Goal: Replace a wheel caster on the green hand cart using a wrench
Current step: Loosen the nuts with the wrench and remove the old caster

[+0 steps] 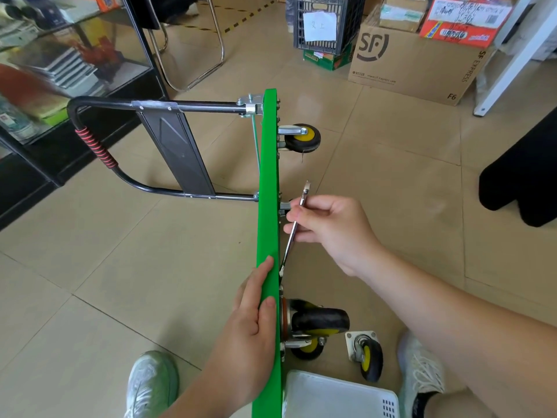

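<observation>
A shop's back area: glass display case (75,55), stacked courier boxes (416,64), tiled floor (150,267).
</observation>
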Demonstrator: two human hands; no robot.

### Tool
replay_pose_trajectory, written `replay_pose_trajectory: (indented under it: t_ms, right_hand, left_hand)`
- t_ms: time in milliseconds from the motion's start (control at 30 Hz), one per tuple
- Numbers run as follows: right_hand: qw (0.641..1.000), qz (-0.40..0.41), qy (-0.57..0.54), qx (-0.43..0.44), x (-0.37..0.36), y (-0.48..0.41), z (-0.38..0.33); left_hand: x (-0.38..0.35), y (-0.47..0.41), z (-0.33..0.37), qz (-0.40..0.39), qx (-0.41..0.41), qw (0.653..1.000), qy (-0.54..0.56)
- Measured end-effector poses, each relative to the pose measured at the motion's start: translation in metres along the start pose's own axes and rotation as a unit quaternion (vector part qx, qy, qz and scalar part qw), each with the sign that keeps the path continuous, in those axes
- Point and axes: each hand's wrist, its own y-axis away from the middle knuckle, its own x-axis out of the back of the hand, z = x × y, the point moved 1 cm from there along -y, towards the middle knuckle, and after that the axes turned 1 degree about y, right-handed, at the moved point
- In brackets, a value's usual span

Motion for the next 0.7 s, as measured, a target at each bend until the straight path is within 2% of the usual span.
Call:
replay_pose_trajectory:
  t_ms: [233,533,700]
  right_hand:
    - [0.997,-0.045,0.019,-0.054,0.004,-0.016,0.003]
    - [0.996,-0.017,-0.01,-0.085,0.006,-0.024,0.024]
    - [0.993,-0.029,-0.025,-0.114,0.005,-0.029,0.027]
  left_hand:
    - [0.0,0.0,0.001,-0.003,0.006,1.0,0.0]
    - [-0.001,0.0,0.002,-0.003,0.009,1.0,0.003]
    - [-0.001,0.0,0.001,0.002,0.005,1.0,0.003]
